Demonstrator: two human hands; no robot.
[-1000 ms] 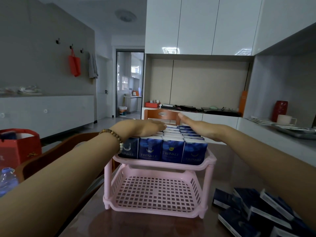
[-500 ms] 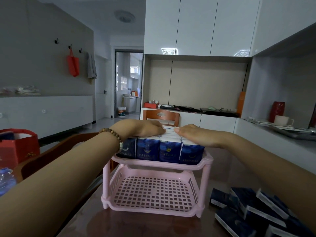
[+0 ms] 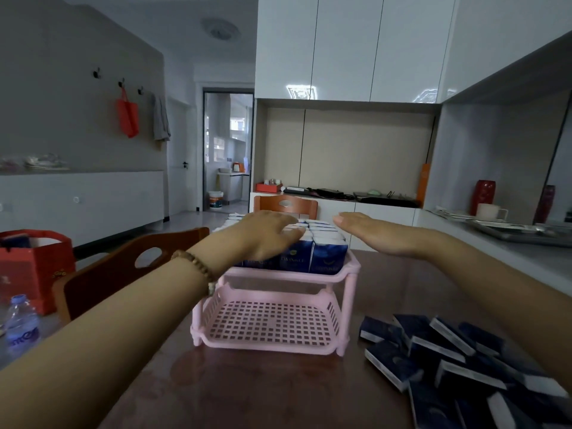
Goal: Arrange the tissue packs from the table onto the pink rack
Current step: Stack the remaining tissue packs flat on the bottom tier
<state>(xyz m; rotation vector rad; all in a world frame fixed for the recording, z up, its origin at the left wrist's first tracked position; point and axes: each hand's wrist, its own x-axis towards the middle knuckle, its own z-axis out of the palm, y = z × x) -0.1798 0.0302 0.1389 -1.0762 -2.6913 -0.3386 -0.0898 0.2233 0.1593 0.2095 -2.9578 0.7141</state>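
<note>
While left hand [image 3: 263, 236] lies flat on racked tissue packs [image 3: 328, 261], right hand [image 3: 374, 235] hovers, both grips wide; two-tier pink rack [image 3: 288, 276].

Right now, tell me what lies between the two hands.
Head view: tissue packs on the top tier of the pink rack, between left hand and right hand.

Head camera looks forward and down, close over the table [image 3: 278, 391].
</note>
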